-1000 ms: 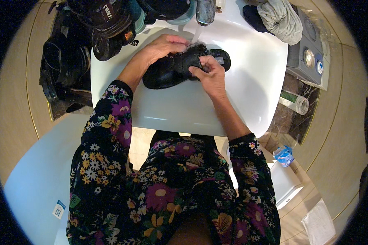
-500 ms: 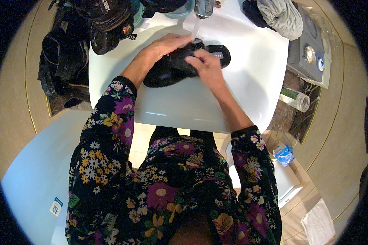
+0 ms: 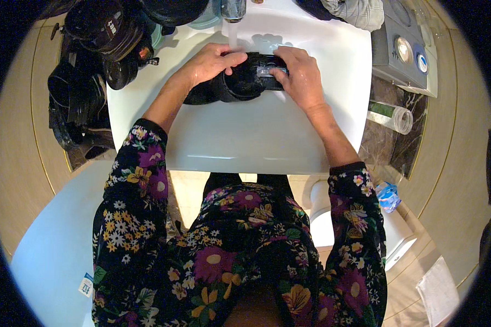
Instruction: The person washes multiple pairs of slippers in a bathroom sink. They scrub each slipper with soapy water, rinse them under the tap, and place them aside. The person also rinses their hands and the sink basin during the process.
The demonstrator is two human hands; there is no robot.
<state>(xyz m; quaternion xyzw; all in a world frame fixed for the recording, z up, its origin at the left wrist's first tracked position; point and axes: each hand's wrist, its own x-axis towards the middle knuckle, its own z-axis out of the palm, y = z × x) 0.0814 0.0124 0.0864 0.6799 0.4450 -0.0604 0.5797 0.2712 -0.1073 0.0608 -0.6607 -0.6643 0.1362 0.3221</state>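
A wet black sandal (image 3: 241, 87) with a wide strap is held over the white sink (image 3: 218, 158), its toe to the left and its heel to the right. My left hand (image 3: 214, 61) is closed at the far edge of the strap, thumb stretched along it and fingertips partly hidden. At the heel end, my right hand (image 3: 303, 76) grips the sandal, its thumb pressing on the light label of the insole and its fingers at the far side. Water (image 3: 233, 35) runs from the metal faucet (image 3: 233, 11) just beyond my left hand.
Several black shoes (image 3: 73, 82) are piled on the counter left of the sink. Grey cloth (image 3: 357, 11) lies at the back right beside a grey box with round knobs (image 3: 390, 46). A clear jar (image 3: 393, 117) lies on its side by the right rim.
The sandal has tilted so its strap opening and insole show more. My right hand has moved from the strap to the heel; my left hand stays near the strap. The view has shifted slightly.
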